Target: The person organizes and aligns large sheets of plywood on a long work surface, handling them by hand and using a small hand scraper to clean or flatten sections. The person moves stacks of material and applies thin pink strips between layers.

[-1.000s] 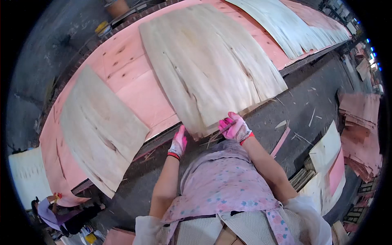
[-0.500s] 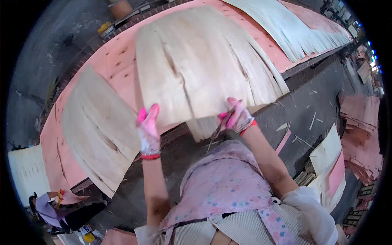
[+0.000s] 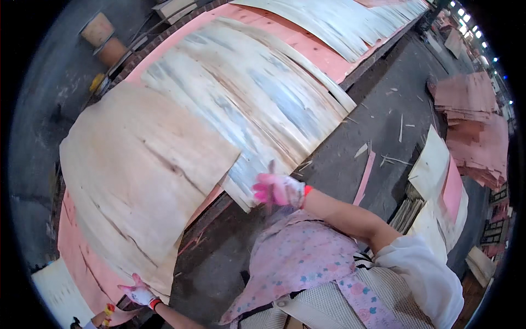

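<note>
My left hand point(image 3: 137, 290), in a pink and white glove, is low at the left beside the beige veneer sheet point(image 3: 131, 164), fingers apart; whether it touches the sheet I cannot tell. My right hand point(image 3: 278, 191), blurred, grips a slim dark stick-like object point(image 3: 270, 166) near the front of a pale, blue-streaked veneer sheet point(image 3: 263, 88). The beige sheet overlaps that sheet's left part. Both lie on pink, knotted sheets point(image 3: 98, 279) along a long raised bed.
Pink sheet stacks point(image 3: 471, 142) and pale sheets point(image 3: 424, 164) lie at the right. Wood scraps point(image 3: 364, 178) litter the dark floor point(image 3: 219, 247). A co-worker's gloved hand point(image 3: 108, 311) shows at lower left. Barrels point(image 3: 98, 30) stand beyond the bed.
The beige sheet has moved from the middle to the left, uncovering the blue-streaked sheet. My left hand has let go and moved down-left; my right moved left and down. The view has turned.
</note>
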A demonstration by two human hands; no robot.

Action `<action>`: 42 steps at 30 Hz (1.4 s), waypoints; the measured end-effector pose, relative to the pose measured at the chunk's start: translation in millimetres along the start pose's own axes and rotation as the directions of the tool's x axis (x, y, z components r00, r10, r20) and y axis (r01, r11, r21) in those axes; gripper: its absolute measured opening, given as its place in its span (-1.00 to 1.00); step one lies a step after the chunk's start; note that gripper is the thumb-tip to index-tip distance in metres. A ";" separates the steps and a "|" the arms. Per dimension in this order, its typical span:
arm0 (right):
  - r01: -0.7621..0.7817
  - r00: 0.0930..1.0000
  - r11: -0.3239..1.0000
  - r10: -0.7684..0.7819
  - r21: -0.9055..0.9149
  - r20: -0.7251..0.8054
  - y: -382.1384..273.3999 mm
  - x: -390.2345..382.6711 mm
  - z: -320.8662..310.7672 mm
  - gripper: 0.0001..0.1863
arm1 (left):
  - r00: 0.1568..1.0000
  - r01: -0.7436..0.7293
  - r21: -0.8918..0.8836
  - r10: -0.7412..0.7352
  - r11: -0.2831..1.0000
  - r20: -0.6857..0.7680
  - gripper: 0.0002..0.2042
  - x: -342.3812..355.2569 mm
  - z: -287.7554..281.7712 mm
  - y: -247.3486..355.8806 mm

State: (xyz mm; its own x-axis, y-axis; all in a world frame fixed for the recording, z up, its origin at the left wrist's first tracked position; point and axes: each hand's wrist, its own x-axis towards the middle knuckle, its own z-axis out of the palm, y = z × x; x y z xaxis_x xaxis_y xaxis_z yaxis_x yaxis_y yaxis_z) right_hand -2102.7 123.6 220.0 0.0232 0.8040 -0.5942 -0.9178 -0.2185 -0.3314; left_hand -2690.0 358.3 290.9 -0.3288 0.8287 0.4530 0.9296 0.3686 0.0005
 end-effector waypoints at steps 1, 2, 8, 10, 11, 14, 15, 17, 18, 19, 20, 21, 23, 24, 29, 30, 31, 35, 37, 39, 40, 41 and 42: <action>0.018 0.995 0.998 -0.023 -0.060 -0.097 -19.8 -10.3 -9.1 -0.50 | 0.991 -0.006 -0.044 0.012 0.999 0.136 -0.23 -8.6 -10.3 14.2; 0.070 0.990 0.998 -0.071 -0.012 -0.125 -32.9 -8.1 -44.9 -0.53 | 0.962 -0.012 -0.102 0.039 0.995 0.271 -0.21 -22.7 -23.4 46.5; 0.351 0.706 0.927 -0.355 -0.132 -0.612 -118.3 17.2 -239.7 -0.79 | 0.451 0.459 -0.733 0.579 0.502 0.679 -0.72 -224.3 12.6 226.7; 0.292 0.473 0.937 -0.316 -0.191 -0.822 -145.5 30.4 -285.4 -0.71 | 0.279 0.605 -0.490 0.409 0.628 0.869 -0.58 -294.2 14.4 277.8; 0.230 0.532 0.969 -0.202 -0.090 -0.822 -158.7 32.8 -273.8 -0.69 | 0.134 0.810 -0.322 0.381 0.491 0.915 -0.51 -318.0 25.3 287.3; 0.288 0.832 0.933 -0.132 0.215 -0.539 -203.9 14.0 -329.2 -0.65 | -0.189 0.978 0.208 0.396 -0.006 0.899 -0.48 -395.4 21.7 365.1; 0.341 0.854 0.924 -0.227 0.175 -0.469 -209.3 11.1 -329.7 -0.66 | -0.322 0.932 0.358 0.331 -0.052 0.887 -0.56 -404.9 27.9 376.9; 0.334 0.885 0.933 -0.261 0.135 -0.384 -216.8 23.6 -290.8 -0.68 | -0.302 0.930 0.367 0.580 0.006 0.757 -0.56 -411.4 92.0 307.3; 0.318 0.860 0.940 -0.229 0.126 -0.456 -224.8 16.5 -291.4 -0.69 | -0.313 0.929 0.369 0.577 0.022 0.754 -0.56 -418.8 91.4 309.1; 0.487 0.745 0.868 -0.356 0.094 -0.564 -244.0 -2.5 -247.1 -0.72 | -0.379 0.868 0.483 0.781 0.115 0.496 -0.52 -422.2 84.8 310.2; 0.497 0.739 0.862 -0.360 0.101 -0.570 -267.3 -16.8 -240.3 -0.72 | -0.406 0.792 0.555 0.899 0.255 0.166 -0.48 -424.9 75.2 327.0; 0.535 0.622 0.829 -0.516 -0.161 -0.589 -284.7 -28.4 -241.1 -0.76 | -0.424 0.785 0.555 0.891 0.274 0.161 -0.48 -436.2 59.8 347.2; 0.301 0.561 0.804 -0.584 -0.513 -0.586 -326.1 -59.1 -225.6 -0.81 | -0.059 0.995 0.017 0.439 0.100 0.897 -0.43 -459.6 33.2 373.0; 0.310 0.562 0.808 -0.580 -0.500 -0.589 -341.8 -61.2 -220.6 -0.81 | -0.052 0.994 0.004 0.439 0.110 0.897 -0.43 -455.5 30.1 382.9; 0.681 0.461 0.668 -0.710 -0.301 -0.532 -382.1 -15.7 -232.7 -0.80 | -0.184 0.982 0.109 0.661 0.153 0.728 -0.42 -392.2 23.6 448.7; 0.725 0.438 0.631 -0.732 -0.276 -0.522 -387.2 -2.2 -234.1 -0.79 | -0.270 0.962 0.103 0.822 0.253 0.502 -0.42 -368.2 19.2 465.5; 0.652 0.505 0.692 -0.701 -0.309 -0.504 -392.7 11.5 -242.6 -0.74 | -0.266 0.963 0.098 0.821 0.251 0.506 -0.42 -349.8 15.4 483.4; 0.602 0.557 0.739 -0.659 -0.302 -0.505 -413.1 42.5 -238.3 -0.69 | 0.087 0.996 -0.072 0.706 -0.051 0.703 -0.51 -338.7 10.6 532.3; 0.488 0.582 0.822 -0.557 -0.294 -0.593 -413.4 44.6 -252.9 -0.67 | 0.198 0.980 -0.166 0.409 -0.113 0.891 -0.57 -354.2 4.8 542.6; 0.446 0.580 0.855 -0.500 -0.264 -0.643 -408.2 34.0 -269.1 -0.65 | 0.158 0.986 -0.163 0.403 -0.022 0.901 -0.57 -381.3 2.8 537.9; 0.438 0.565 0.873 -0.454 -0.216 -0.689 -402.9 38.7 -289.4 -0.64 | 0.108 0.986 -0.149 0.389 0.077 0.915 -0.56 -389.8 3.9 539.5; 0.446 0.562 0.869 -0.457 -0.213 -0.690 -402.0 46.1 -304.0 -0.64 | 0.109 0.985 -0.153 0.396 0.081 0.912 -0.56 -392.7 7.0 545.4; 0.467 0.583 0.873 -0.425 -0.143 -0.692 -401.3 49.5 -315.4 -0.63 | 0.089 0.982 -0.143 0.364 0.122 0.927 -0.57 -397.3 9.8 548.6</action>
State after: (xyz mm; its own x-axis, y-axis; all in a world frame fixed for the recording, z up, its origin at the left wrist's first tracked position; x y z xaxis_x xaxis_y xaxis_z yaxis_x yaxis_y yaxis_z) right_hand -1608.2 76.6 92.5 0.6779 0.1789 -0.7131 -0.7338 0.1056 -0.6711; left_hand -2051.0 235.5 102.5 0.1542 0.5987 -0.7860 -0.1856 0.7989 0.5722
